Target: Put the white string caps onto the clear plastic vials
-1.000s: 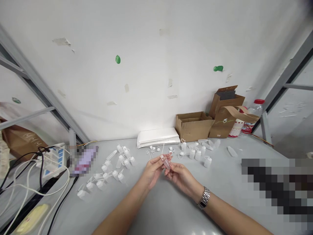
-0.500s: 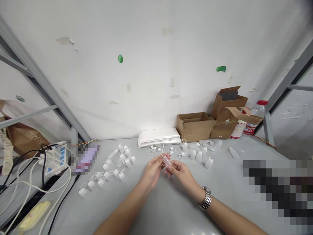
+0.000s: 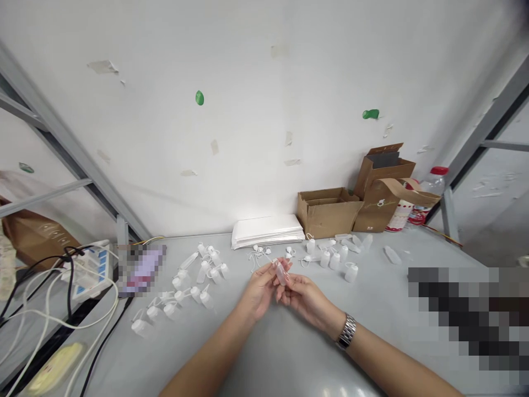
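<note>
Both hands meet above the middle of the grey table (image 3: 281,353). Between them is a small translucent bottle (image 3: 281,274), tilted, its top toward the left. My left hand (image 3: 261,284) pinches it near the top, where the white cap end is partly hidden by fingers. My right hand (image 3: 303,295), below a metal watch, grips its lower part. Several small white-capped bottles (image 3: 205,299) stand or lie to the left. More capped bottles (image 3: 351,272) are on the right. Loose white caps with thin tubes (image 3: 257,251) lie just beyond my hands.
Behind the hands lies a white stack of sheets (image 3: 268,230), beside an open cardboard box (image 3: 330,218) and a brown paper bag (image 3: 374,212). A power strip (image 3: 91,270) with tangled cables, a purple item (image 3: 144,270) and a yellow pack (image 3: 55,368) are at the left.
The thin tube that pointed up from my left hand now lies lower, tilted leftward. My right hand's fingers have curled in closer around the bottle. The view has shifted slightly.
</note>
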Tool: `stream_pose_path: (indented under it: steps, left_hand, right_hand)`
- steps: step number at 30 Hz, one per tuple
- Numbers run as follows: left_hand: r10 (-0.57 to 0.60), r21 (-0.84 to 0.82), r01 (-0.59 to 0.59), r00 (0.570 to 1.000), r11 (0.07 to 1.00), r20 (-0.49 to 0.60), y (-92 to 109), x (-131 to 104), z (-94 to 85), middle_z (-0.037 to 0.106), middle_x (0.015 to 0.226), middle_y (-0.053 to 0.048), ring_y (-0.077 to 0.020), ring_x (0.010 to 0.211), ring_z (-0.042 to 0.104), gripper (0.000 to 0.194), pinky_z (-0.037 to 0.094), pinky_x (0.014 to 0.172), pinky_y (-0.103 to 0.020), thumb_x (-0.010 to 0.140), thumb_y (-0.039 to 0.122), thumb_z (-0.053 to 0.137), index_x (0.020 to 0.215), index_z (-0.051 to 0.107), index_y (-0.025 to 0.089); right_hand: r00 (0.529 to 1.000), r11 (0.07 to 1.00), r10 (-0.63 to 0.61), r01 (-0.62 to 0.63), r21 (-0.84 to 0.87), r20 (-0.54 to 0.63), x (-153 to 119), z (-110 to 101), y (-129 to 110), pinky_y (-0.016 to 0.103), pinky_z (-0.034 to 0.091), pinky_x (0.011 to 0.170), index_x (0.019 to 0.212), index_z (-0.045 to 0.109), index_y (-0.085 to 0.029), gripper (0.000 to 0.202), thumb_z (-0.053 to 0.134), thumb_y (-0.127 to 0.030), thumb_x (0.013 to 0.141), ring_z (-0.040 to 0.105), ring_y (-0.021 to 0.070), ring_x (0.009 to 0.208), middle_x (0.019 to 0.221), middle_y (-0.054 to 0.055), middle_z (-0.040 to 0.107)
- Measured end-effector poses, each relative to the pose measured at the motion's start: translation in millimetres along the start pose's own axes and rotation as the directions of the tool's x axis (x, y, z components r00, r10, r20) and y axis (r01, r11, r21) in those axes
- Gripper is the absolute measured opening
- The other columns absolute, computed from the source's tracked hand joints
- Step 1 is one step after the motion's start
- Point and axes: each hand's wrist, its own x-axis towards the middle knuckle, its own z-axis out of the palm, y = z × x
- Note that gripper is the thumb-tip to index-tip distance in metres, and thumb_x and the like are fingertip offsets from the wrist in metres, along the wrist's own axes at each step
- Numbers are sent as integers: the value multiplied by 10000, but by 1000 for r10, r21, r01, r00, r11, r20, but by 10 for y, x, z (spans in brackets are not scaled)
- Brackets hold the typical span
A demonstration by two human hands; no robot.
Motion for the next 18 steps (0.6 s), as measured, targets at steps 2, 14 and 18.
stream_pose_path:
  steps: [2,14,18]
  left_hand:
    - [4,34,-4,1000,999,-13,10,-2,3,676,872,-84,-197,973,571,334,426,836,-281,685,403,637,912,667,160]
    - [88,135,-91,996,987,32,3,1,27,653,1033,-118,-222,1049,539,272,342,940,-325,642,286,694,872,688,142]
    - [73,131,-72,997,989,-4,-31,-24,55,660,1014,-115,-218,1033,550,279,362,925,-328,691,344,643,890,678,151]
  right_hand:
    - [1000,999,20,-20,25,8,3,7,15,255,367,575,755,634,-124,332,629,-451,698,521,119,566,621,50,613]
    - [985,973,-117,89,-215,-123,20,-24,25,248,377,584,639,614,-141,300,635,-434,700,501,109,553,595,11,590]
    - [999,999,-36,36,-21,-32,25,-29,64,242,365,582,676,635,-120,270,629,-385,726,500,99,555,622,39,614]
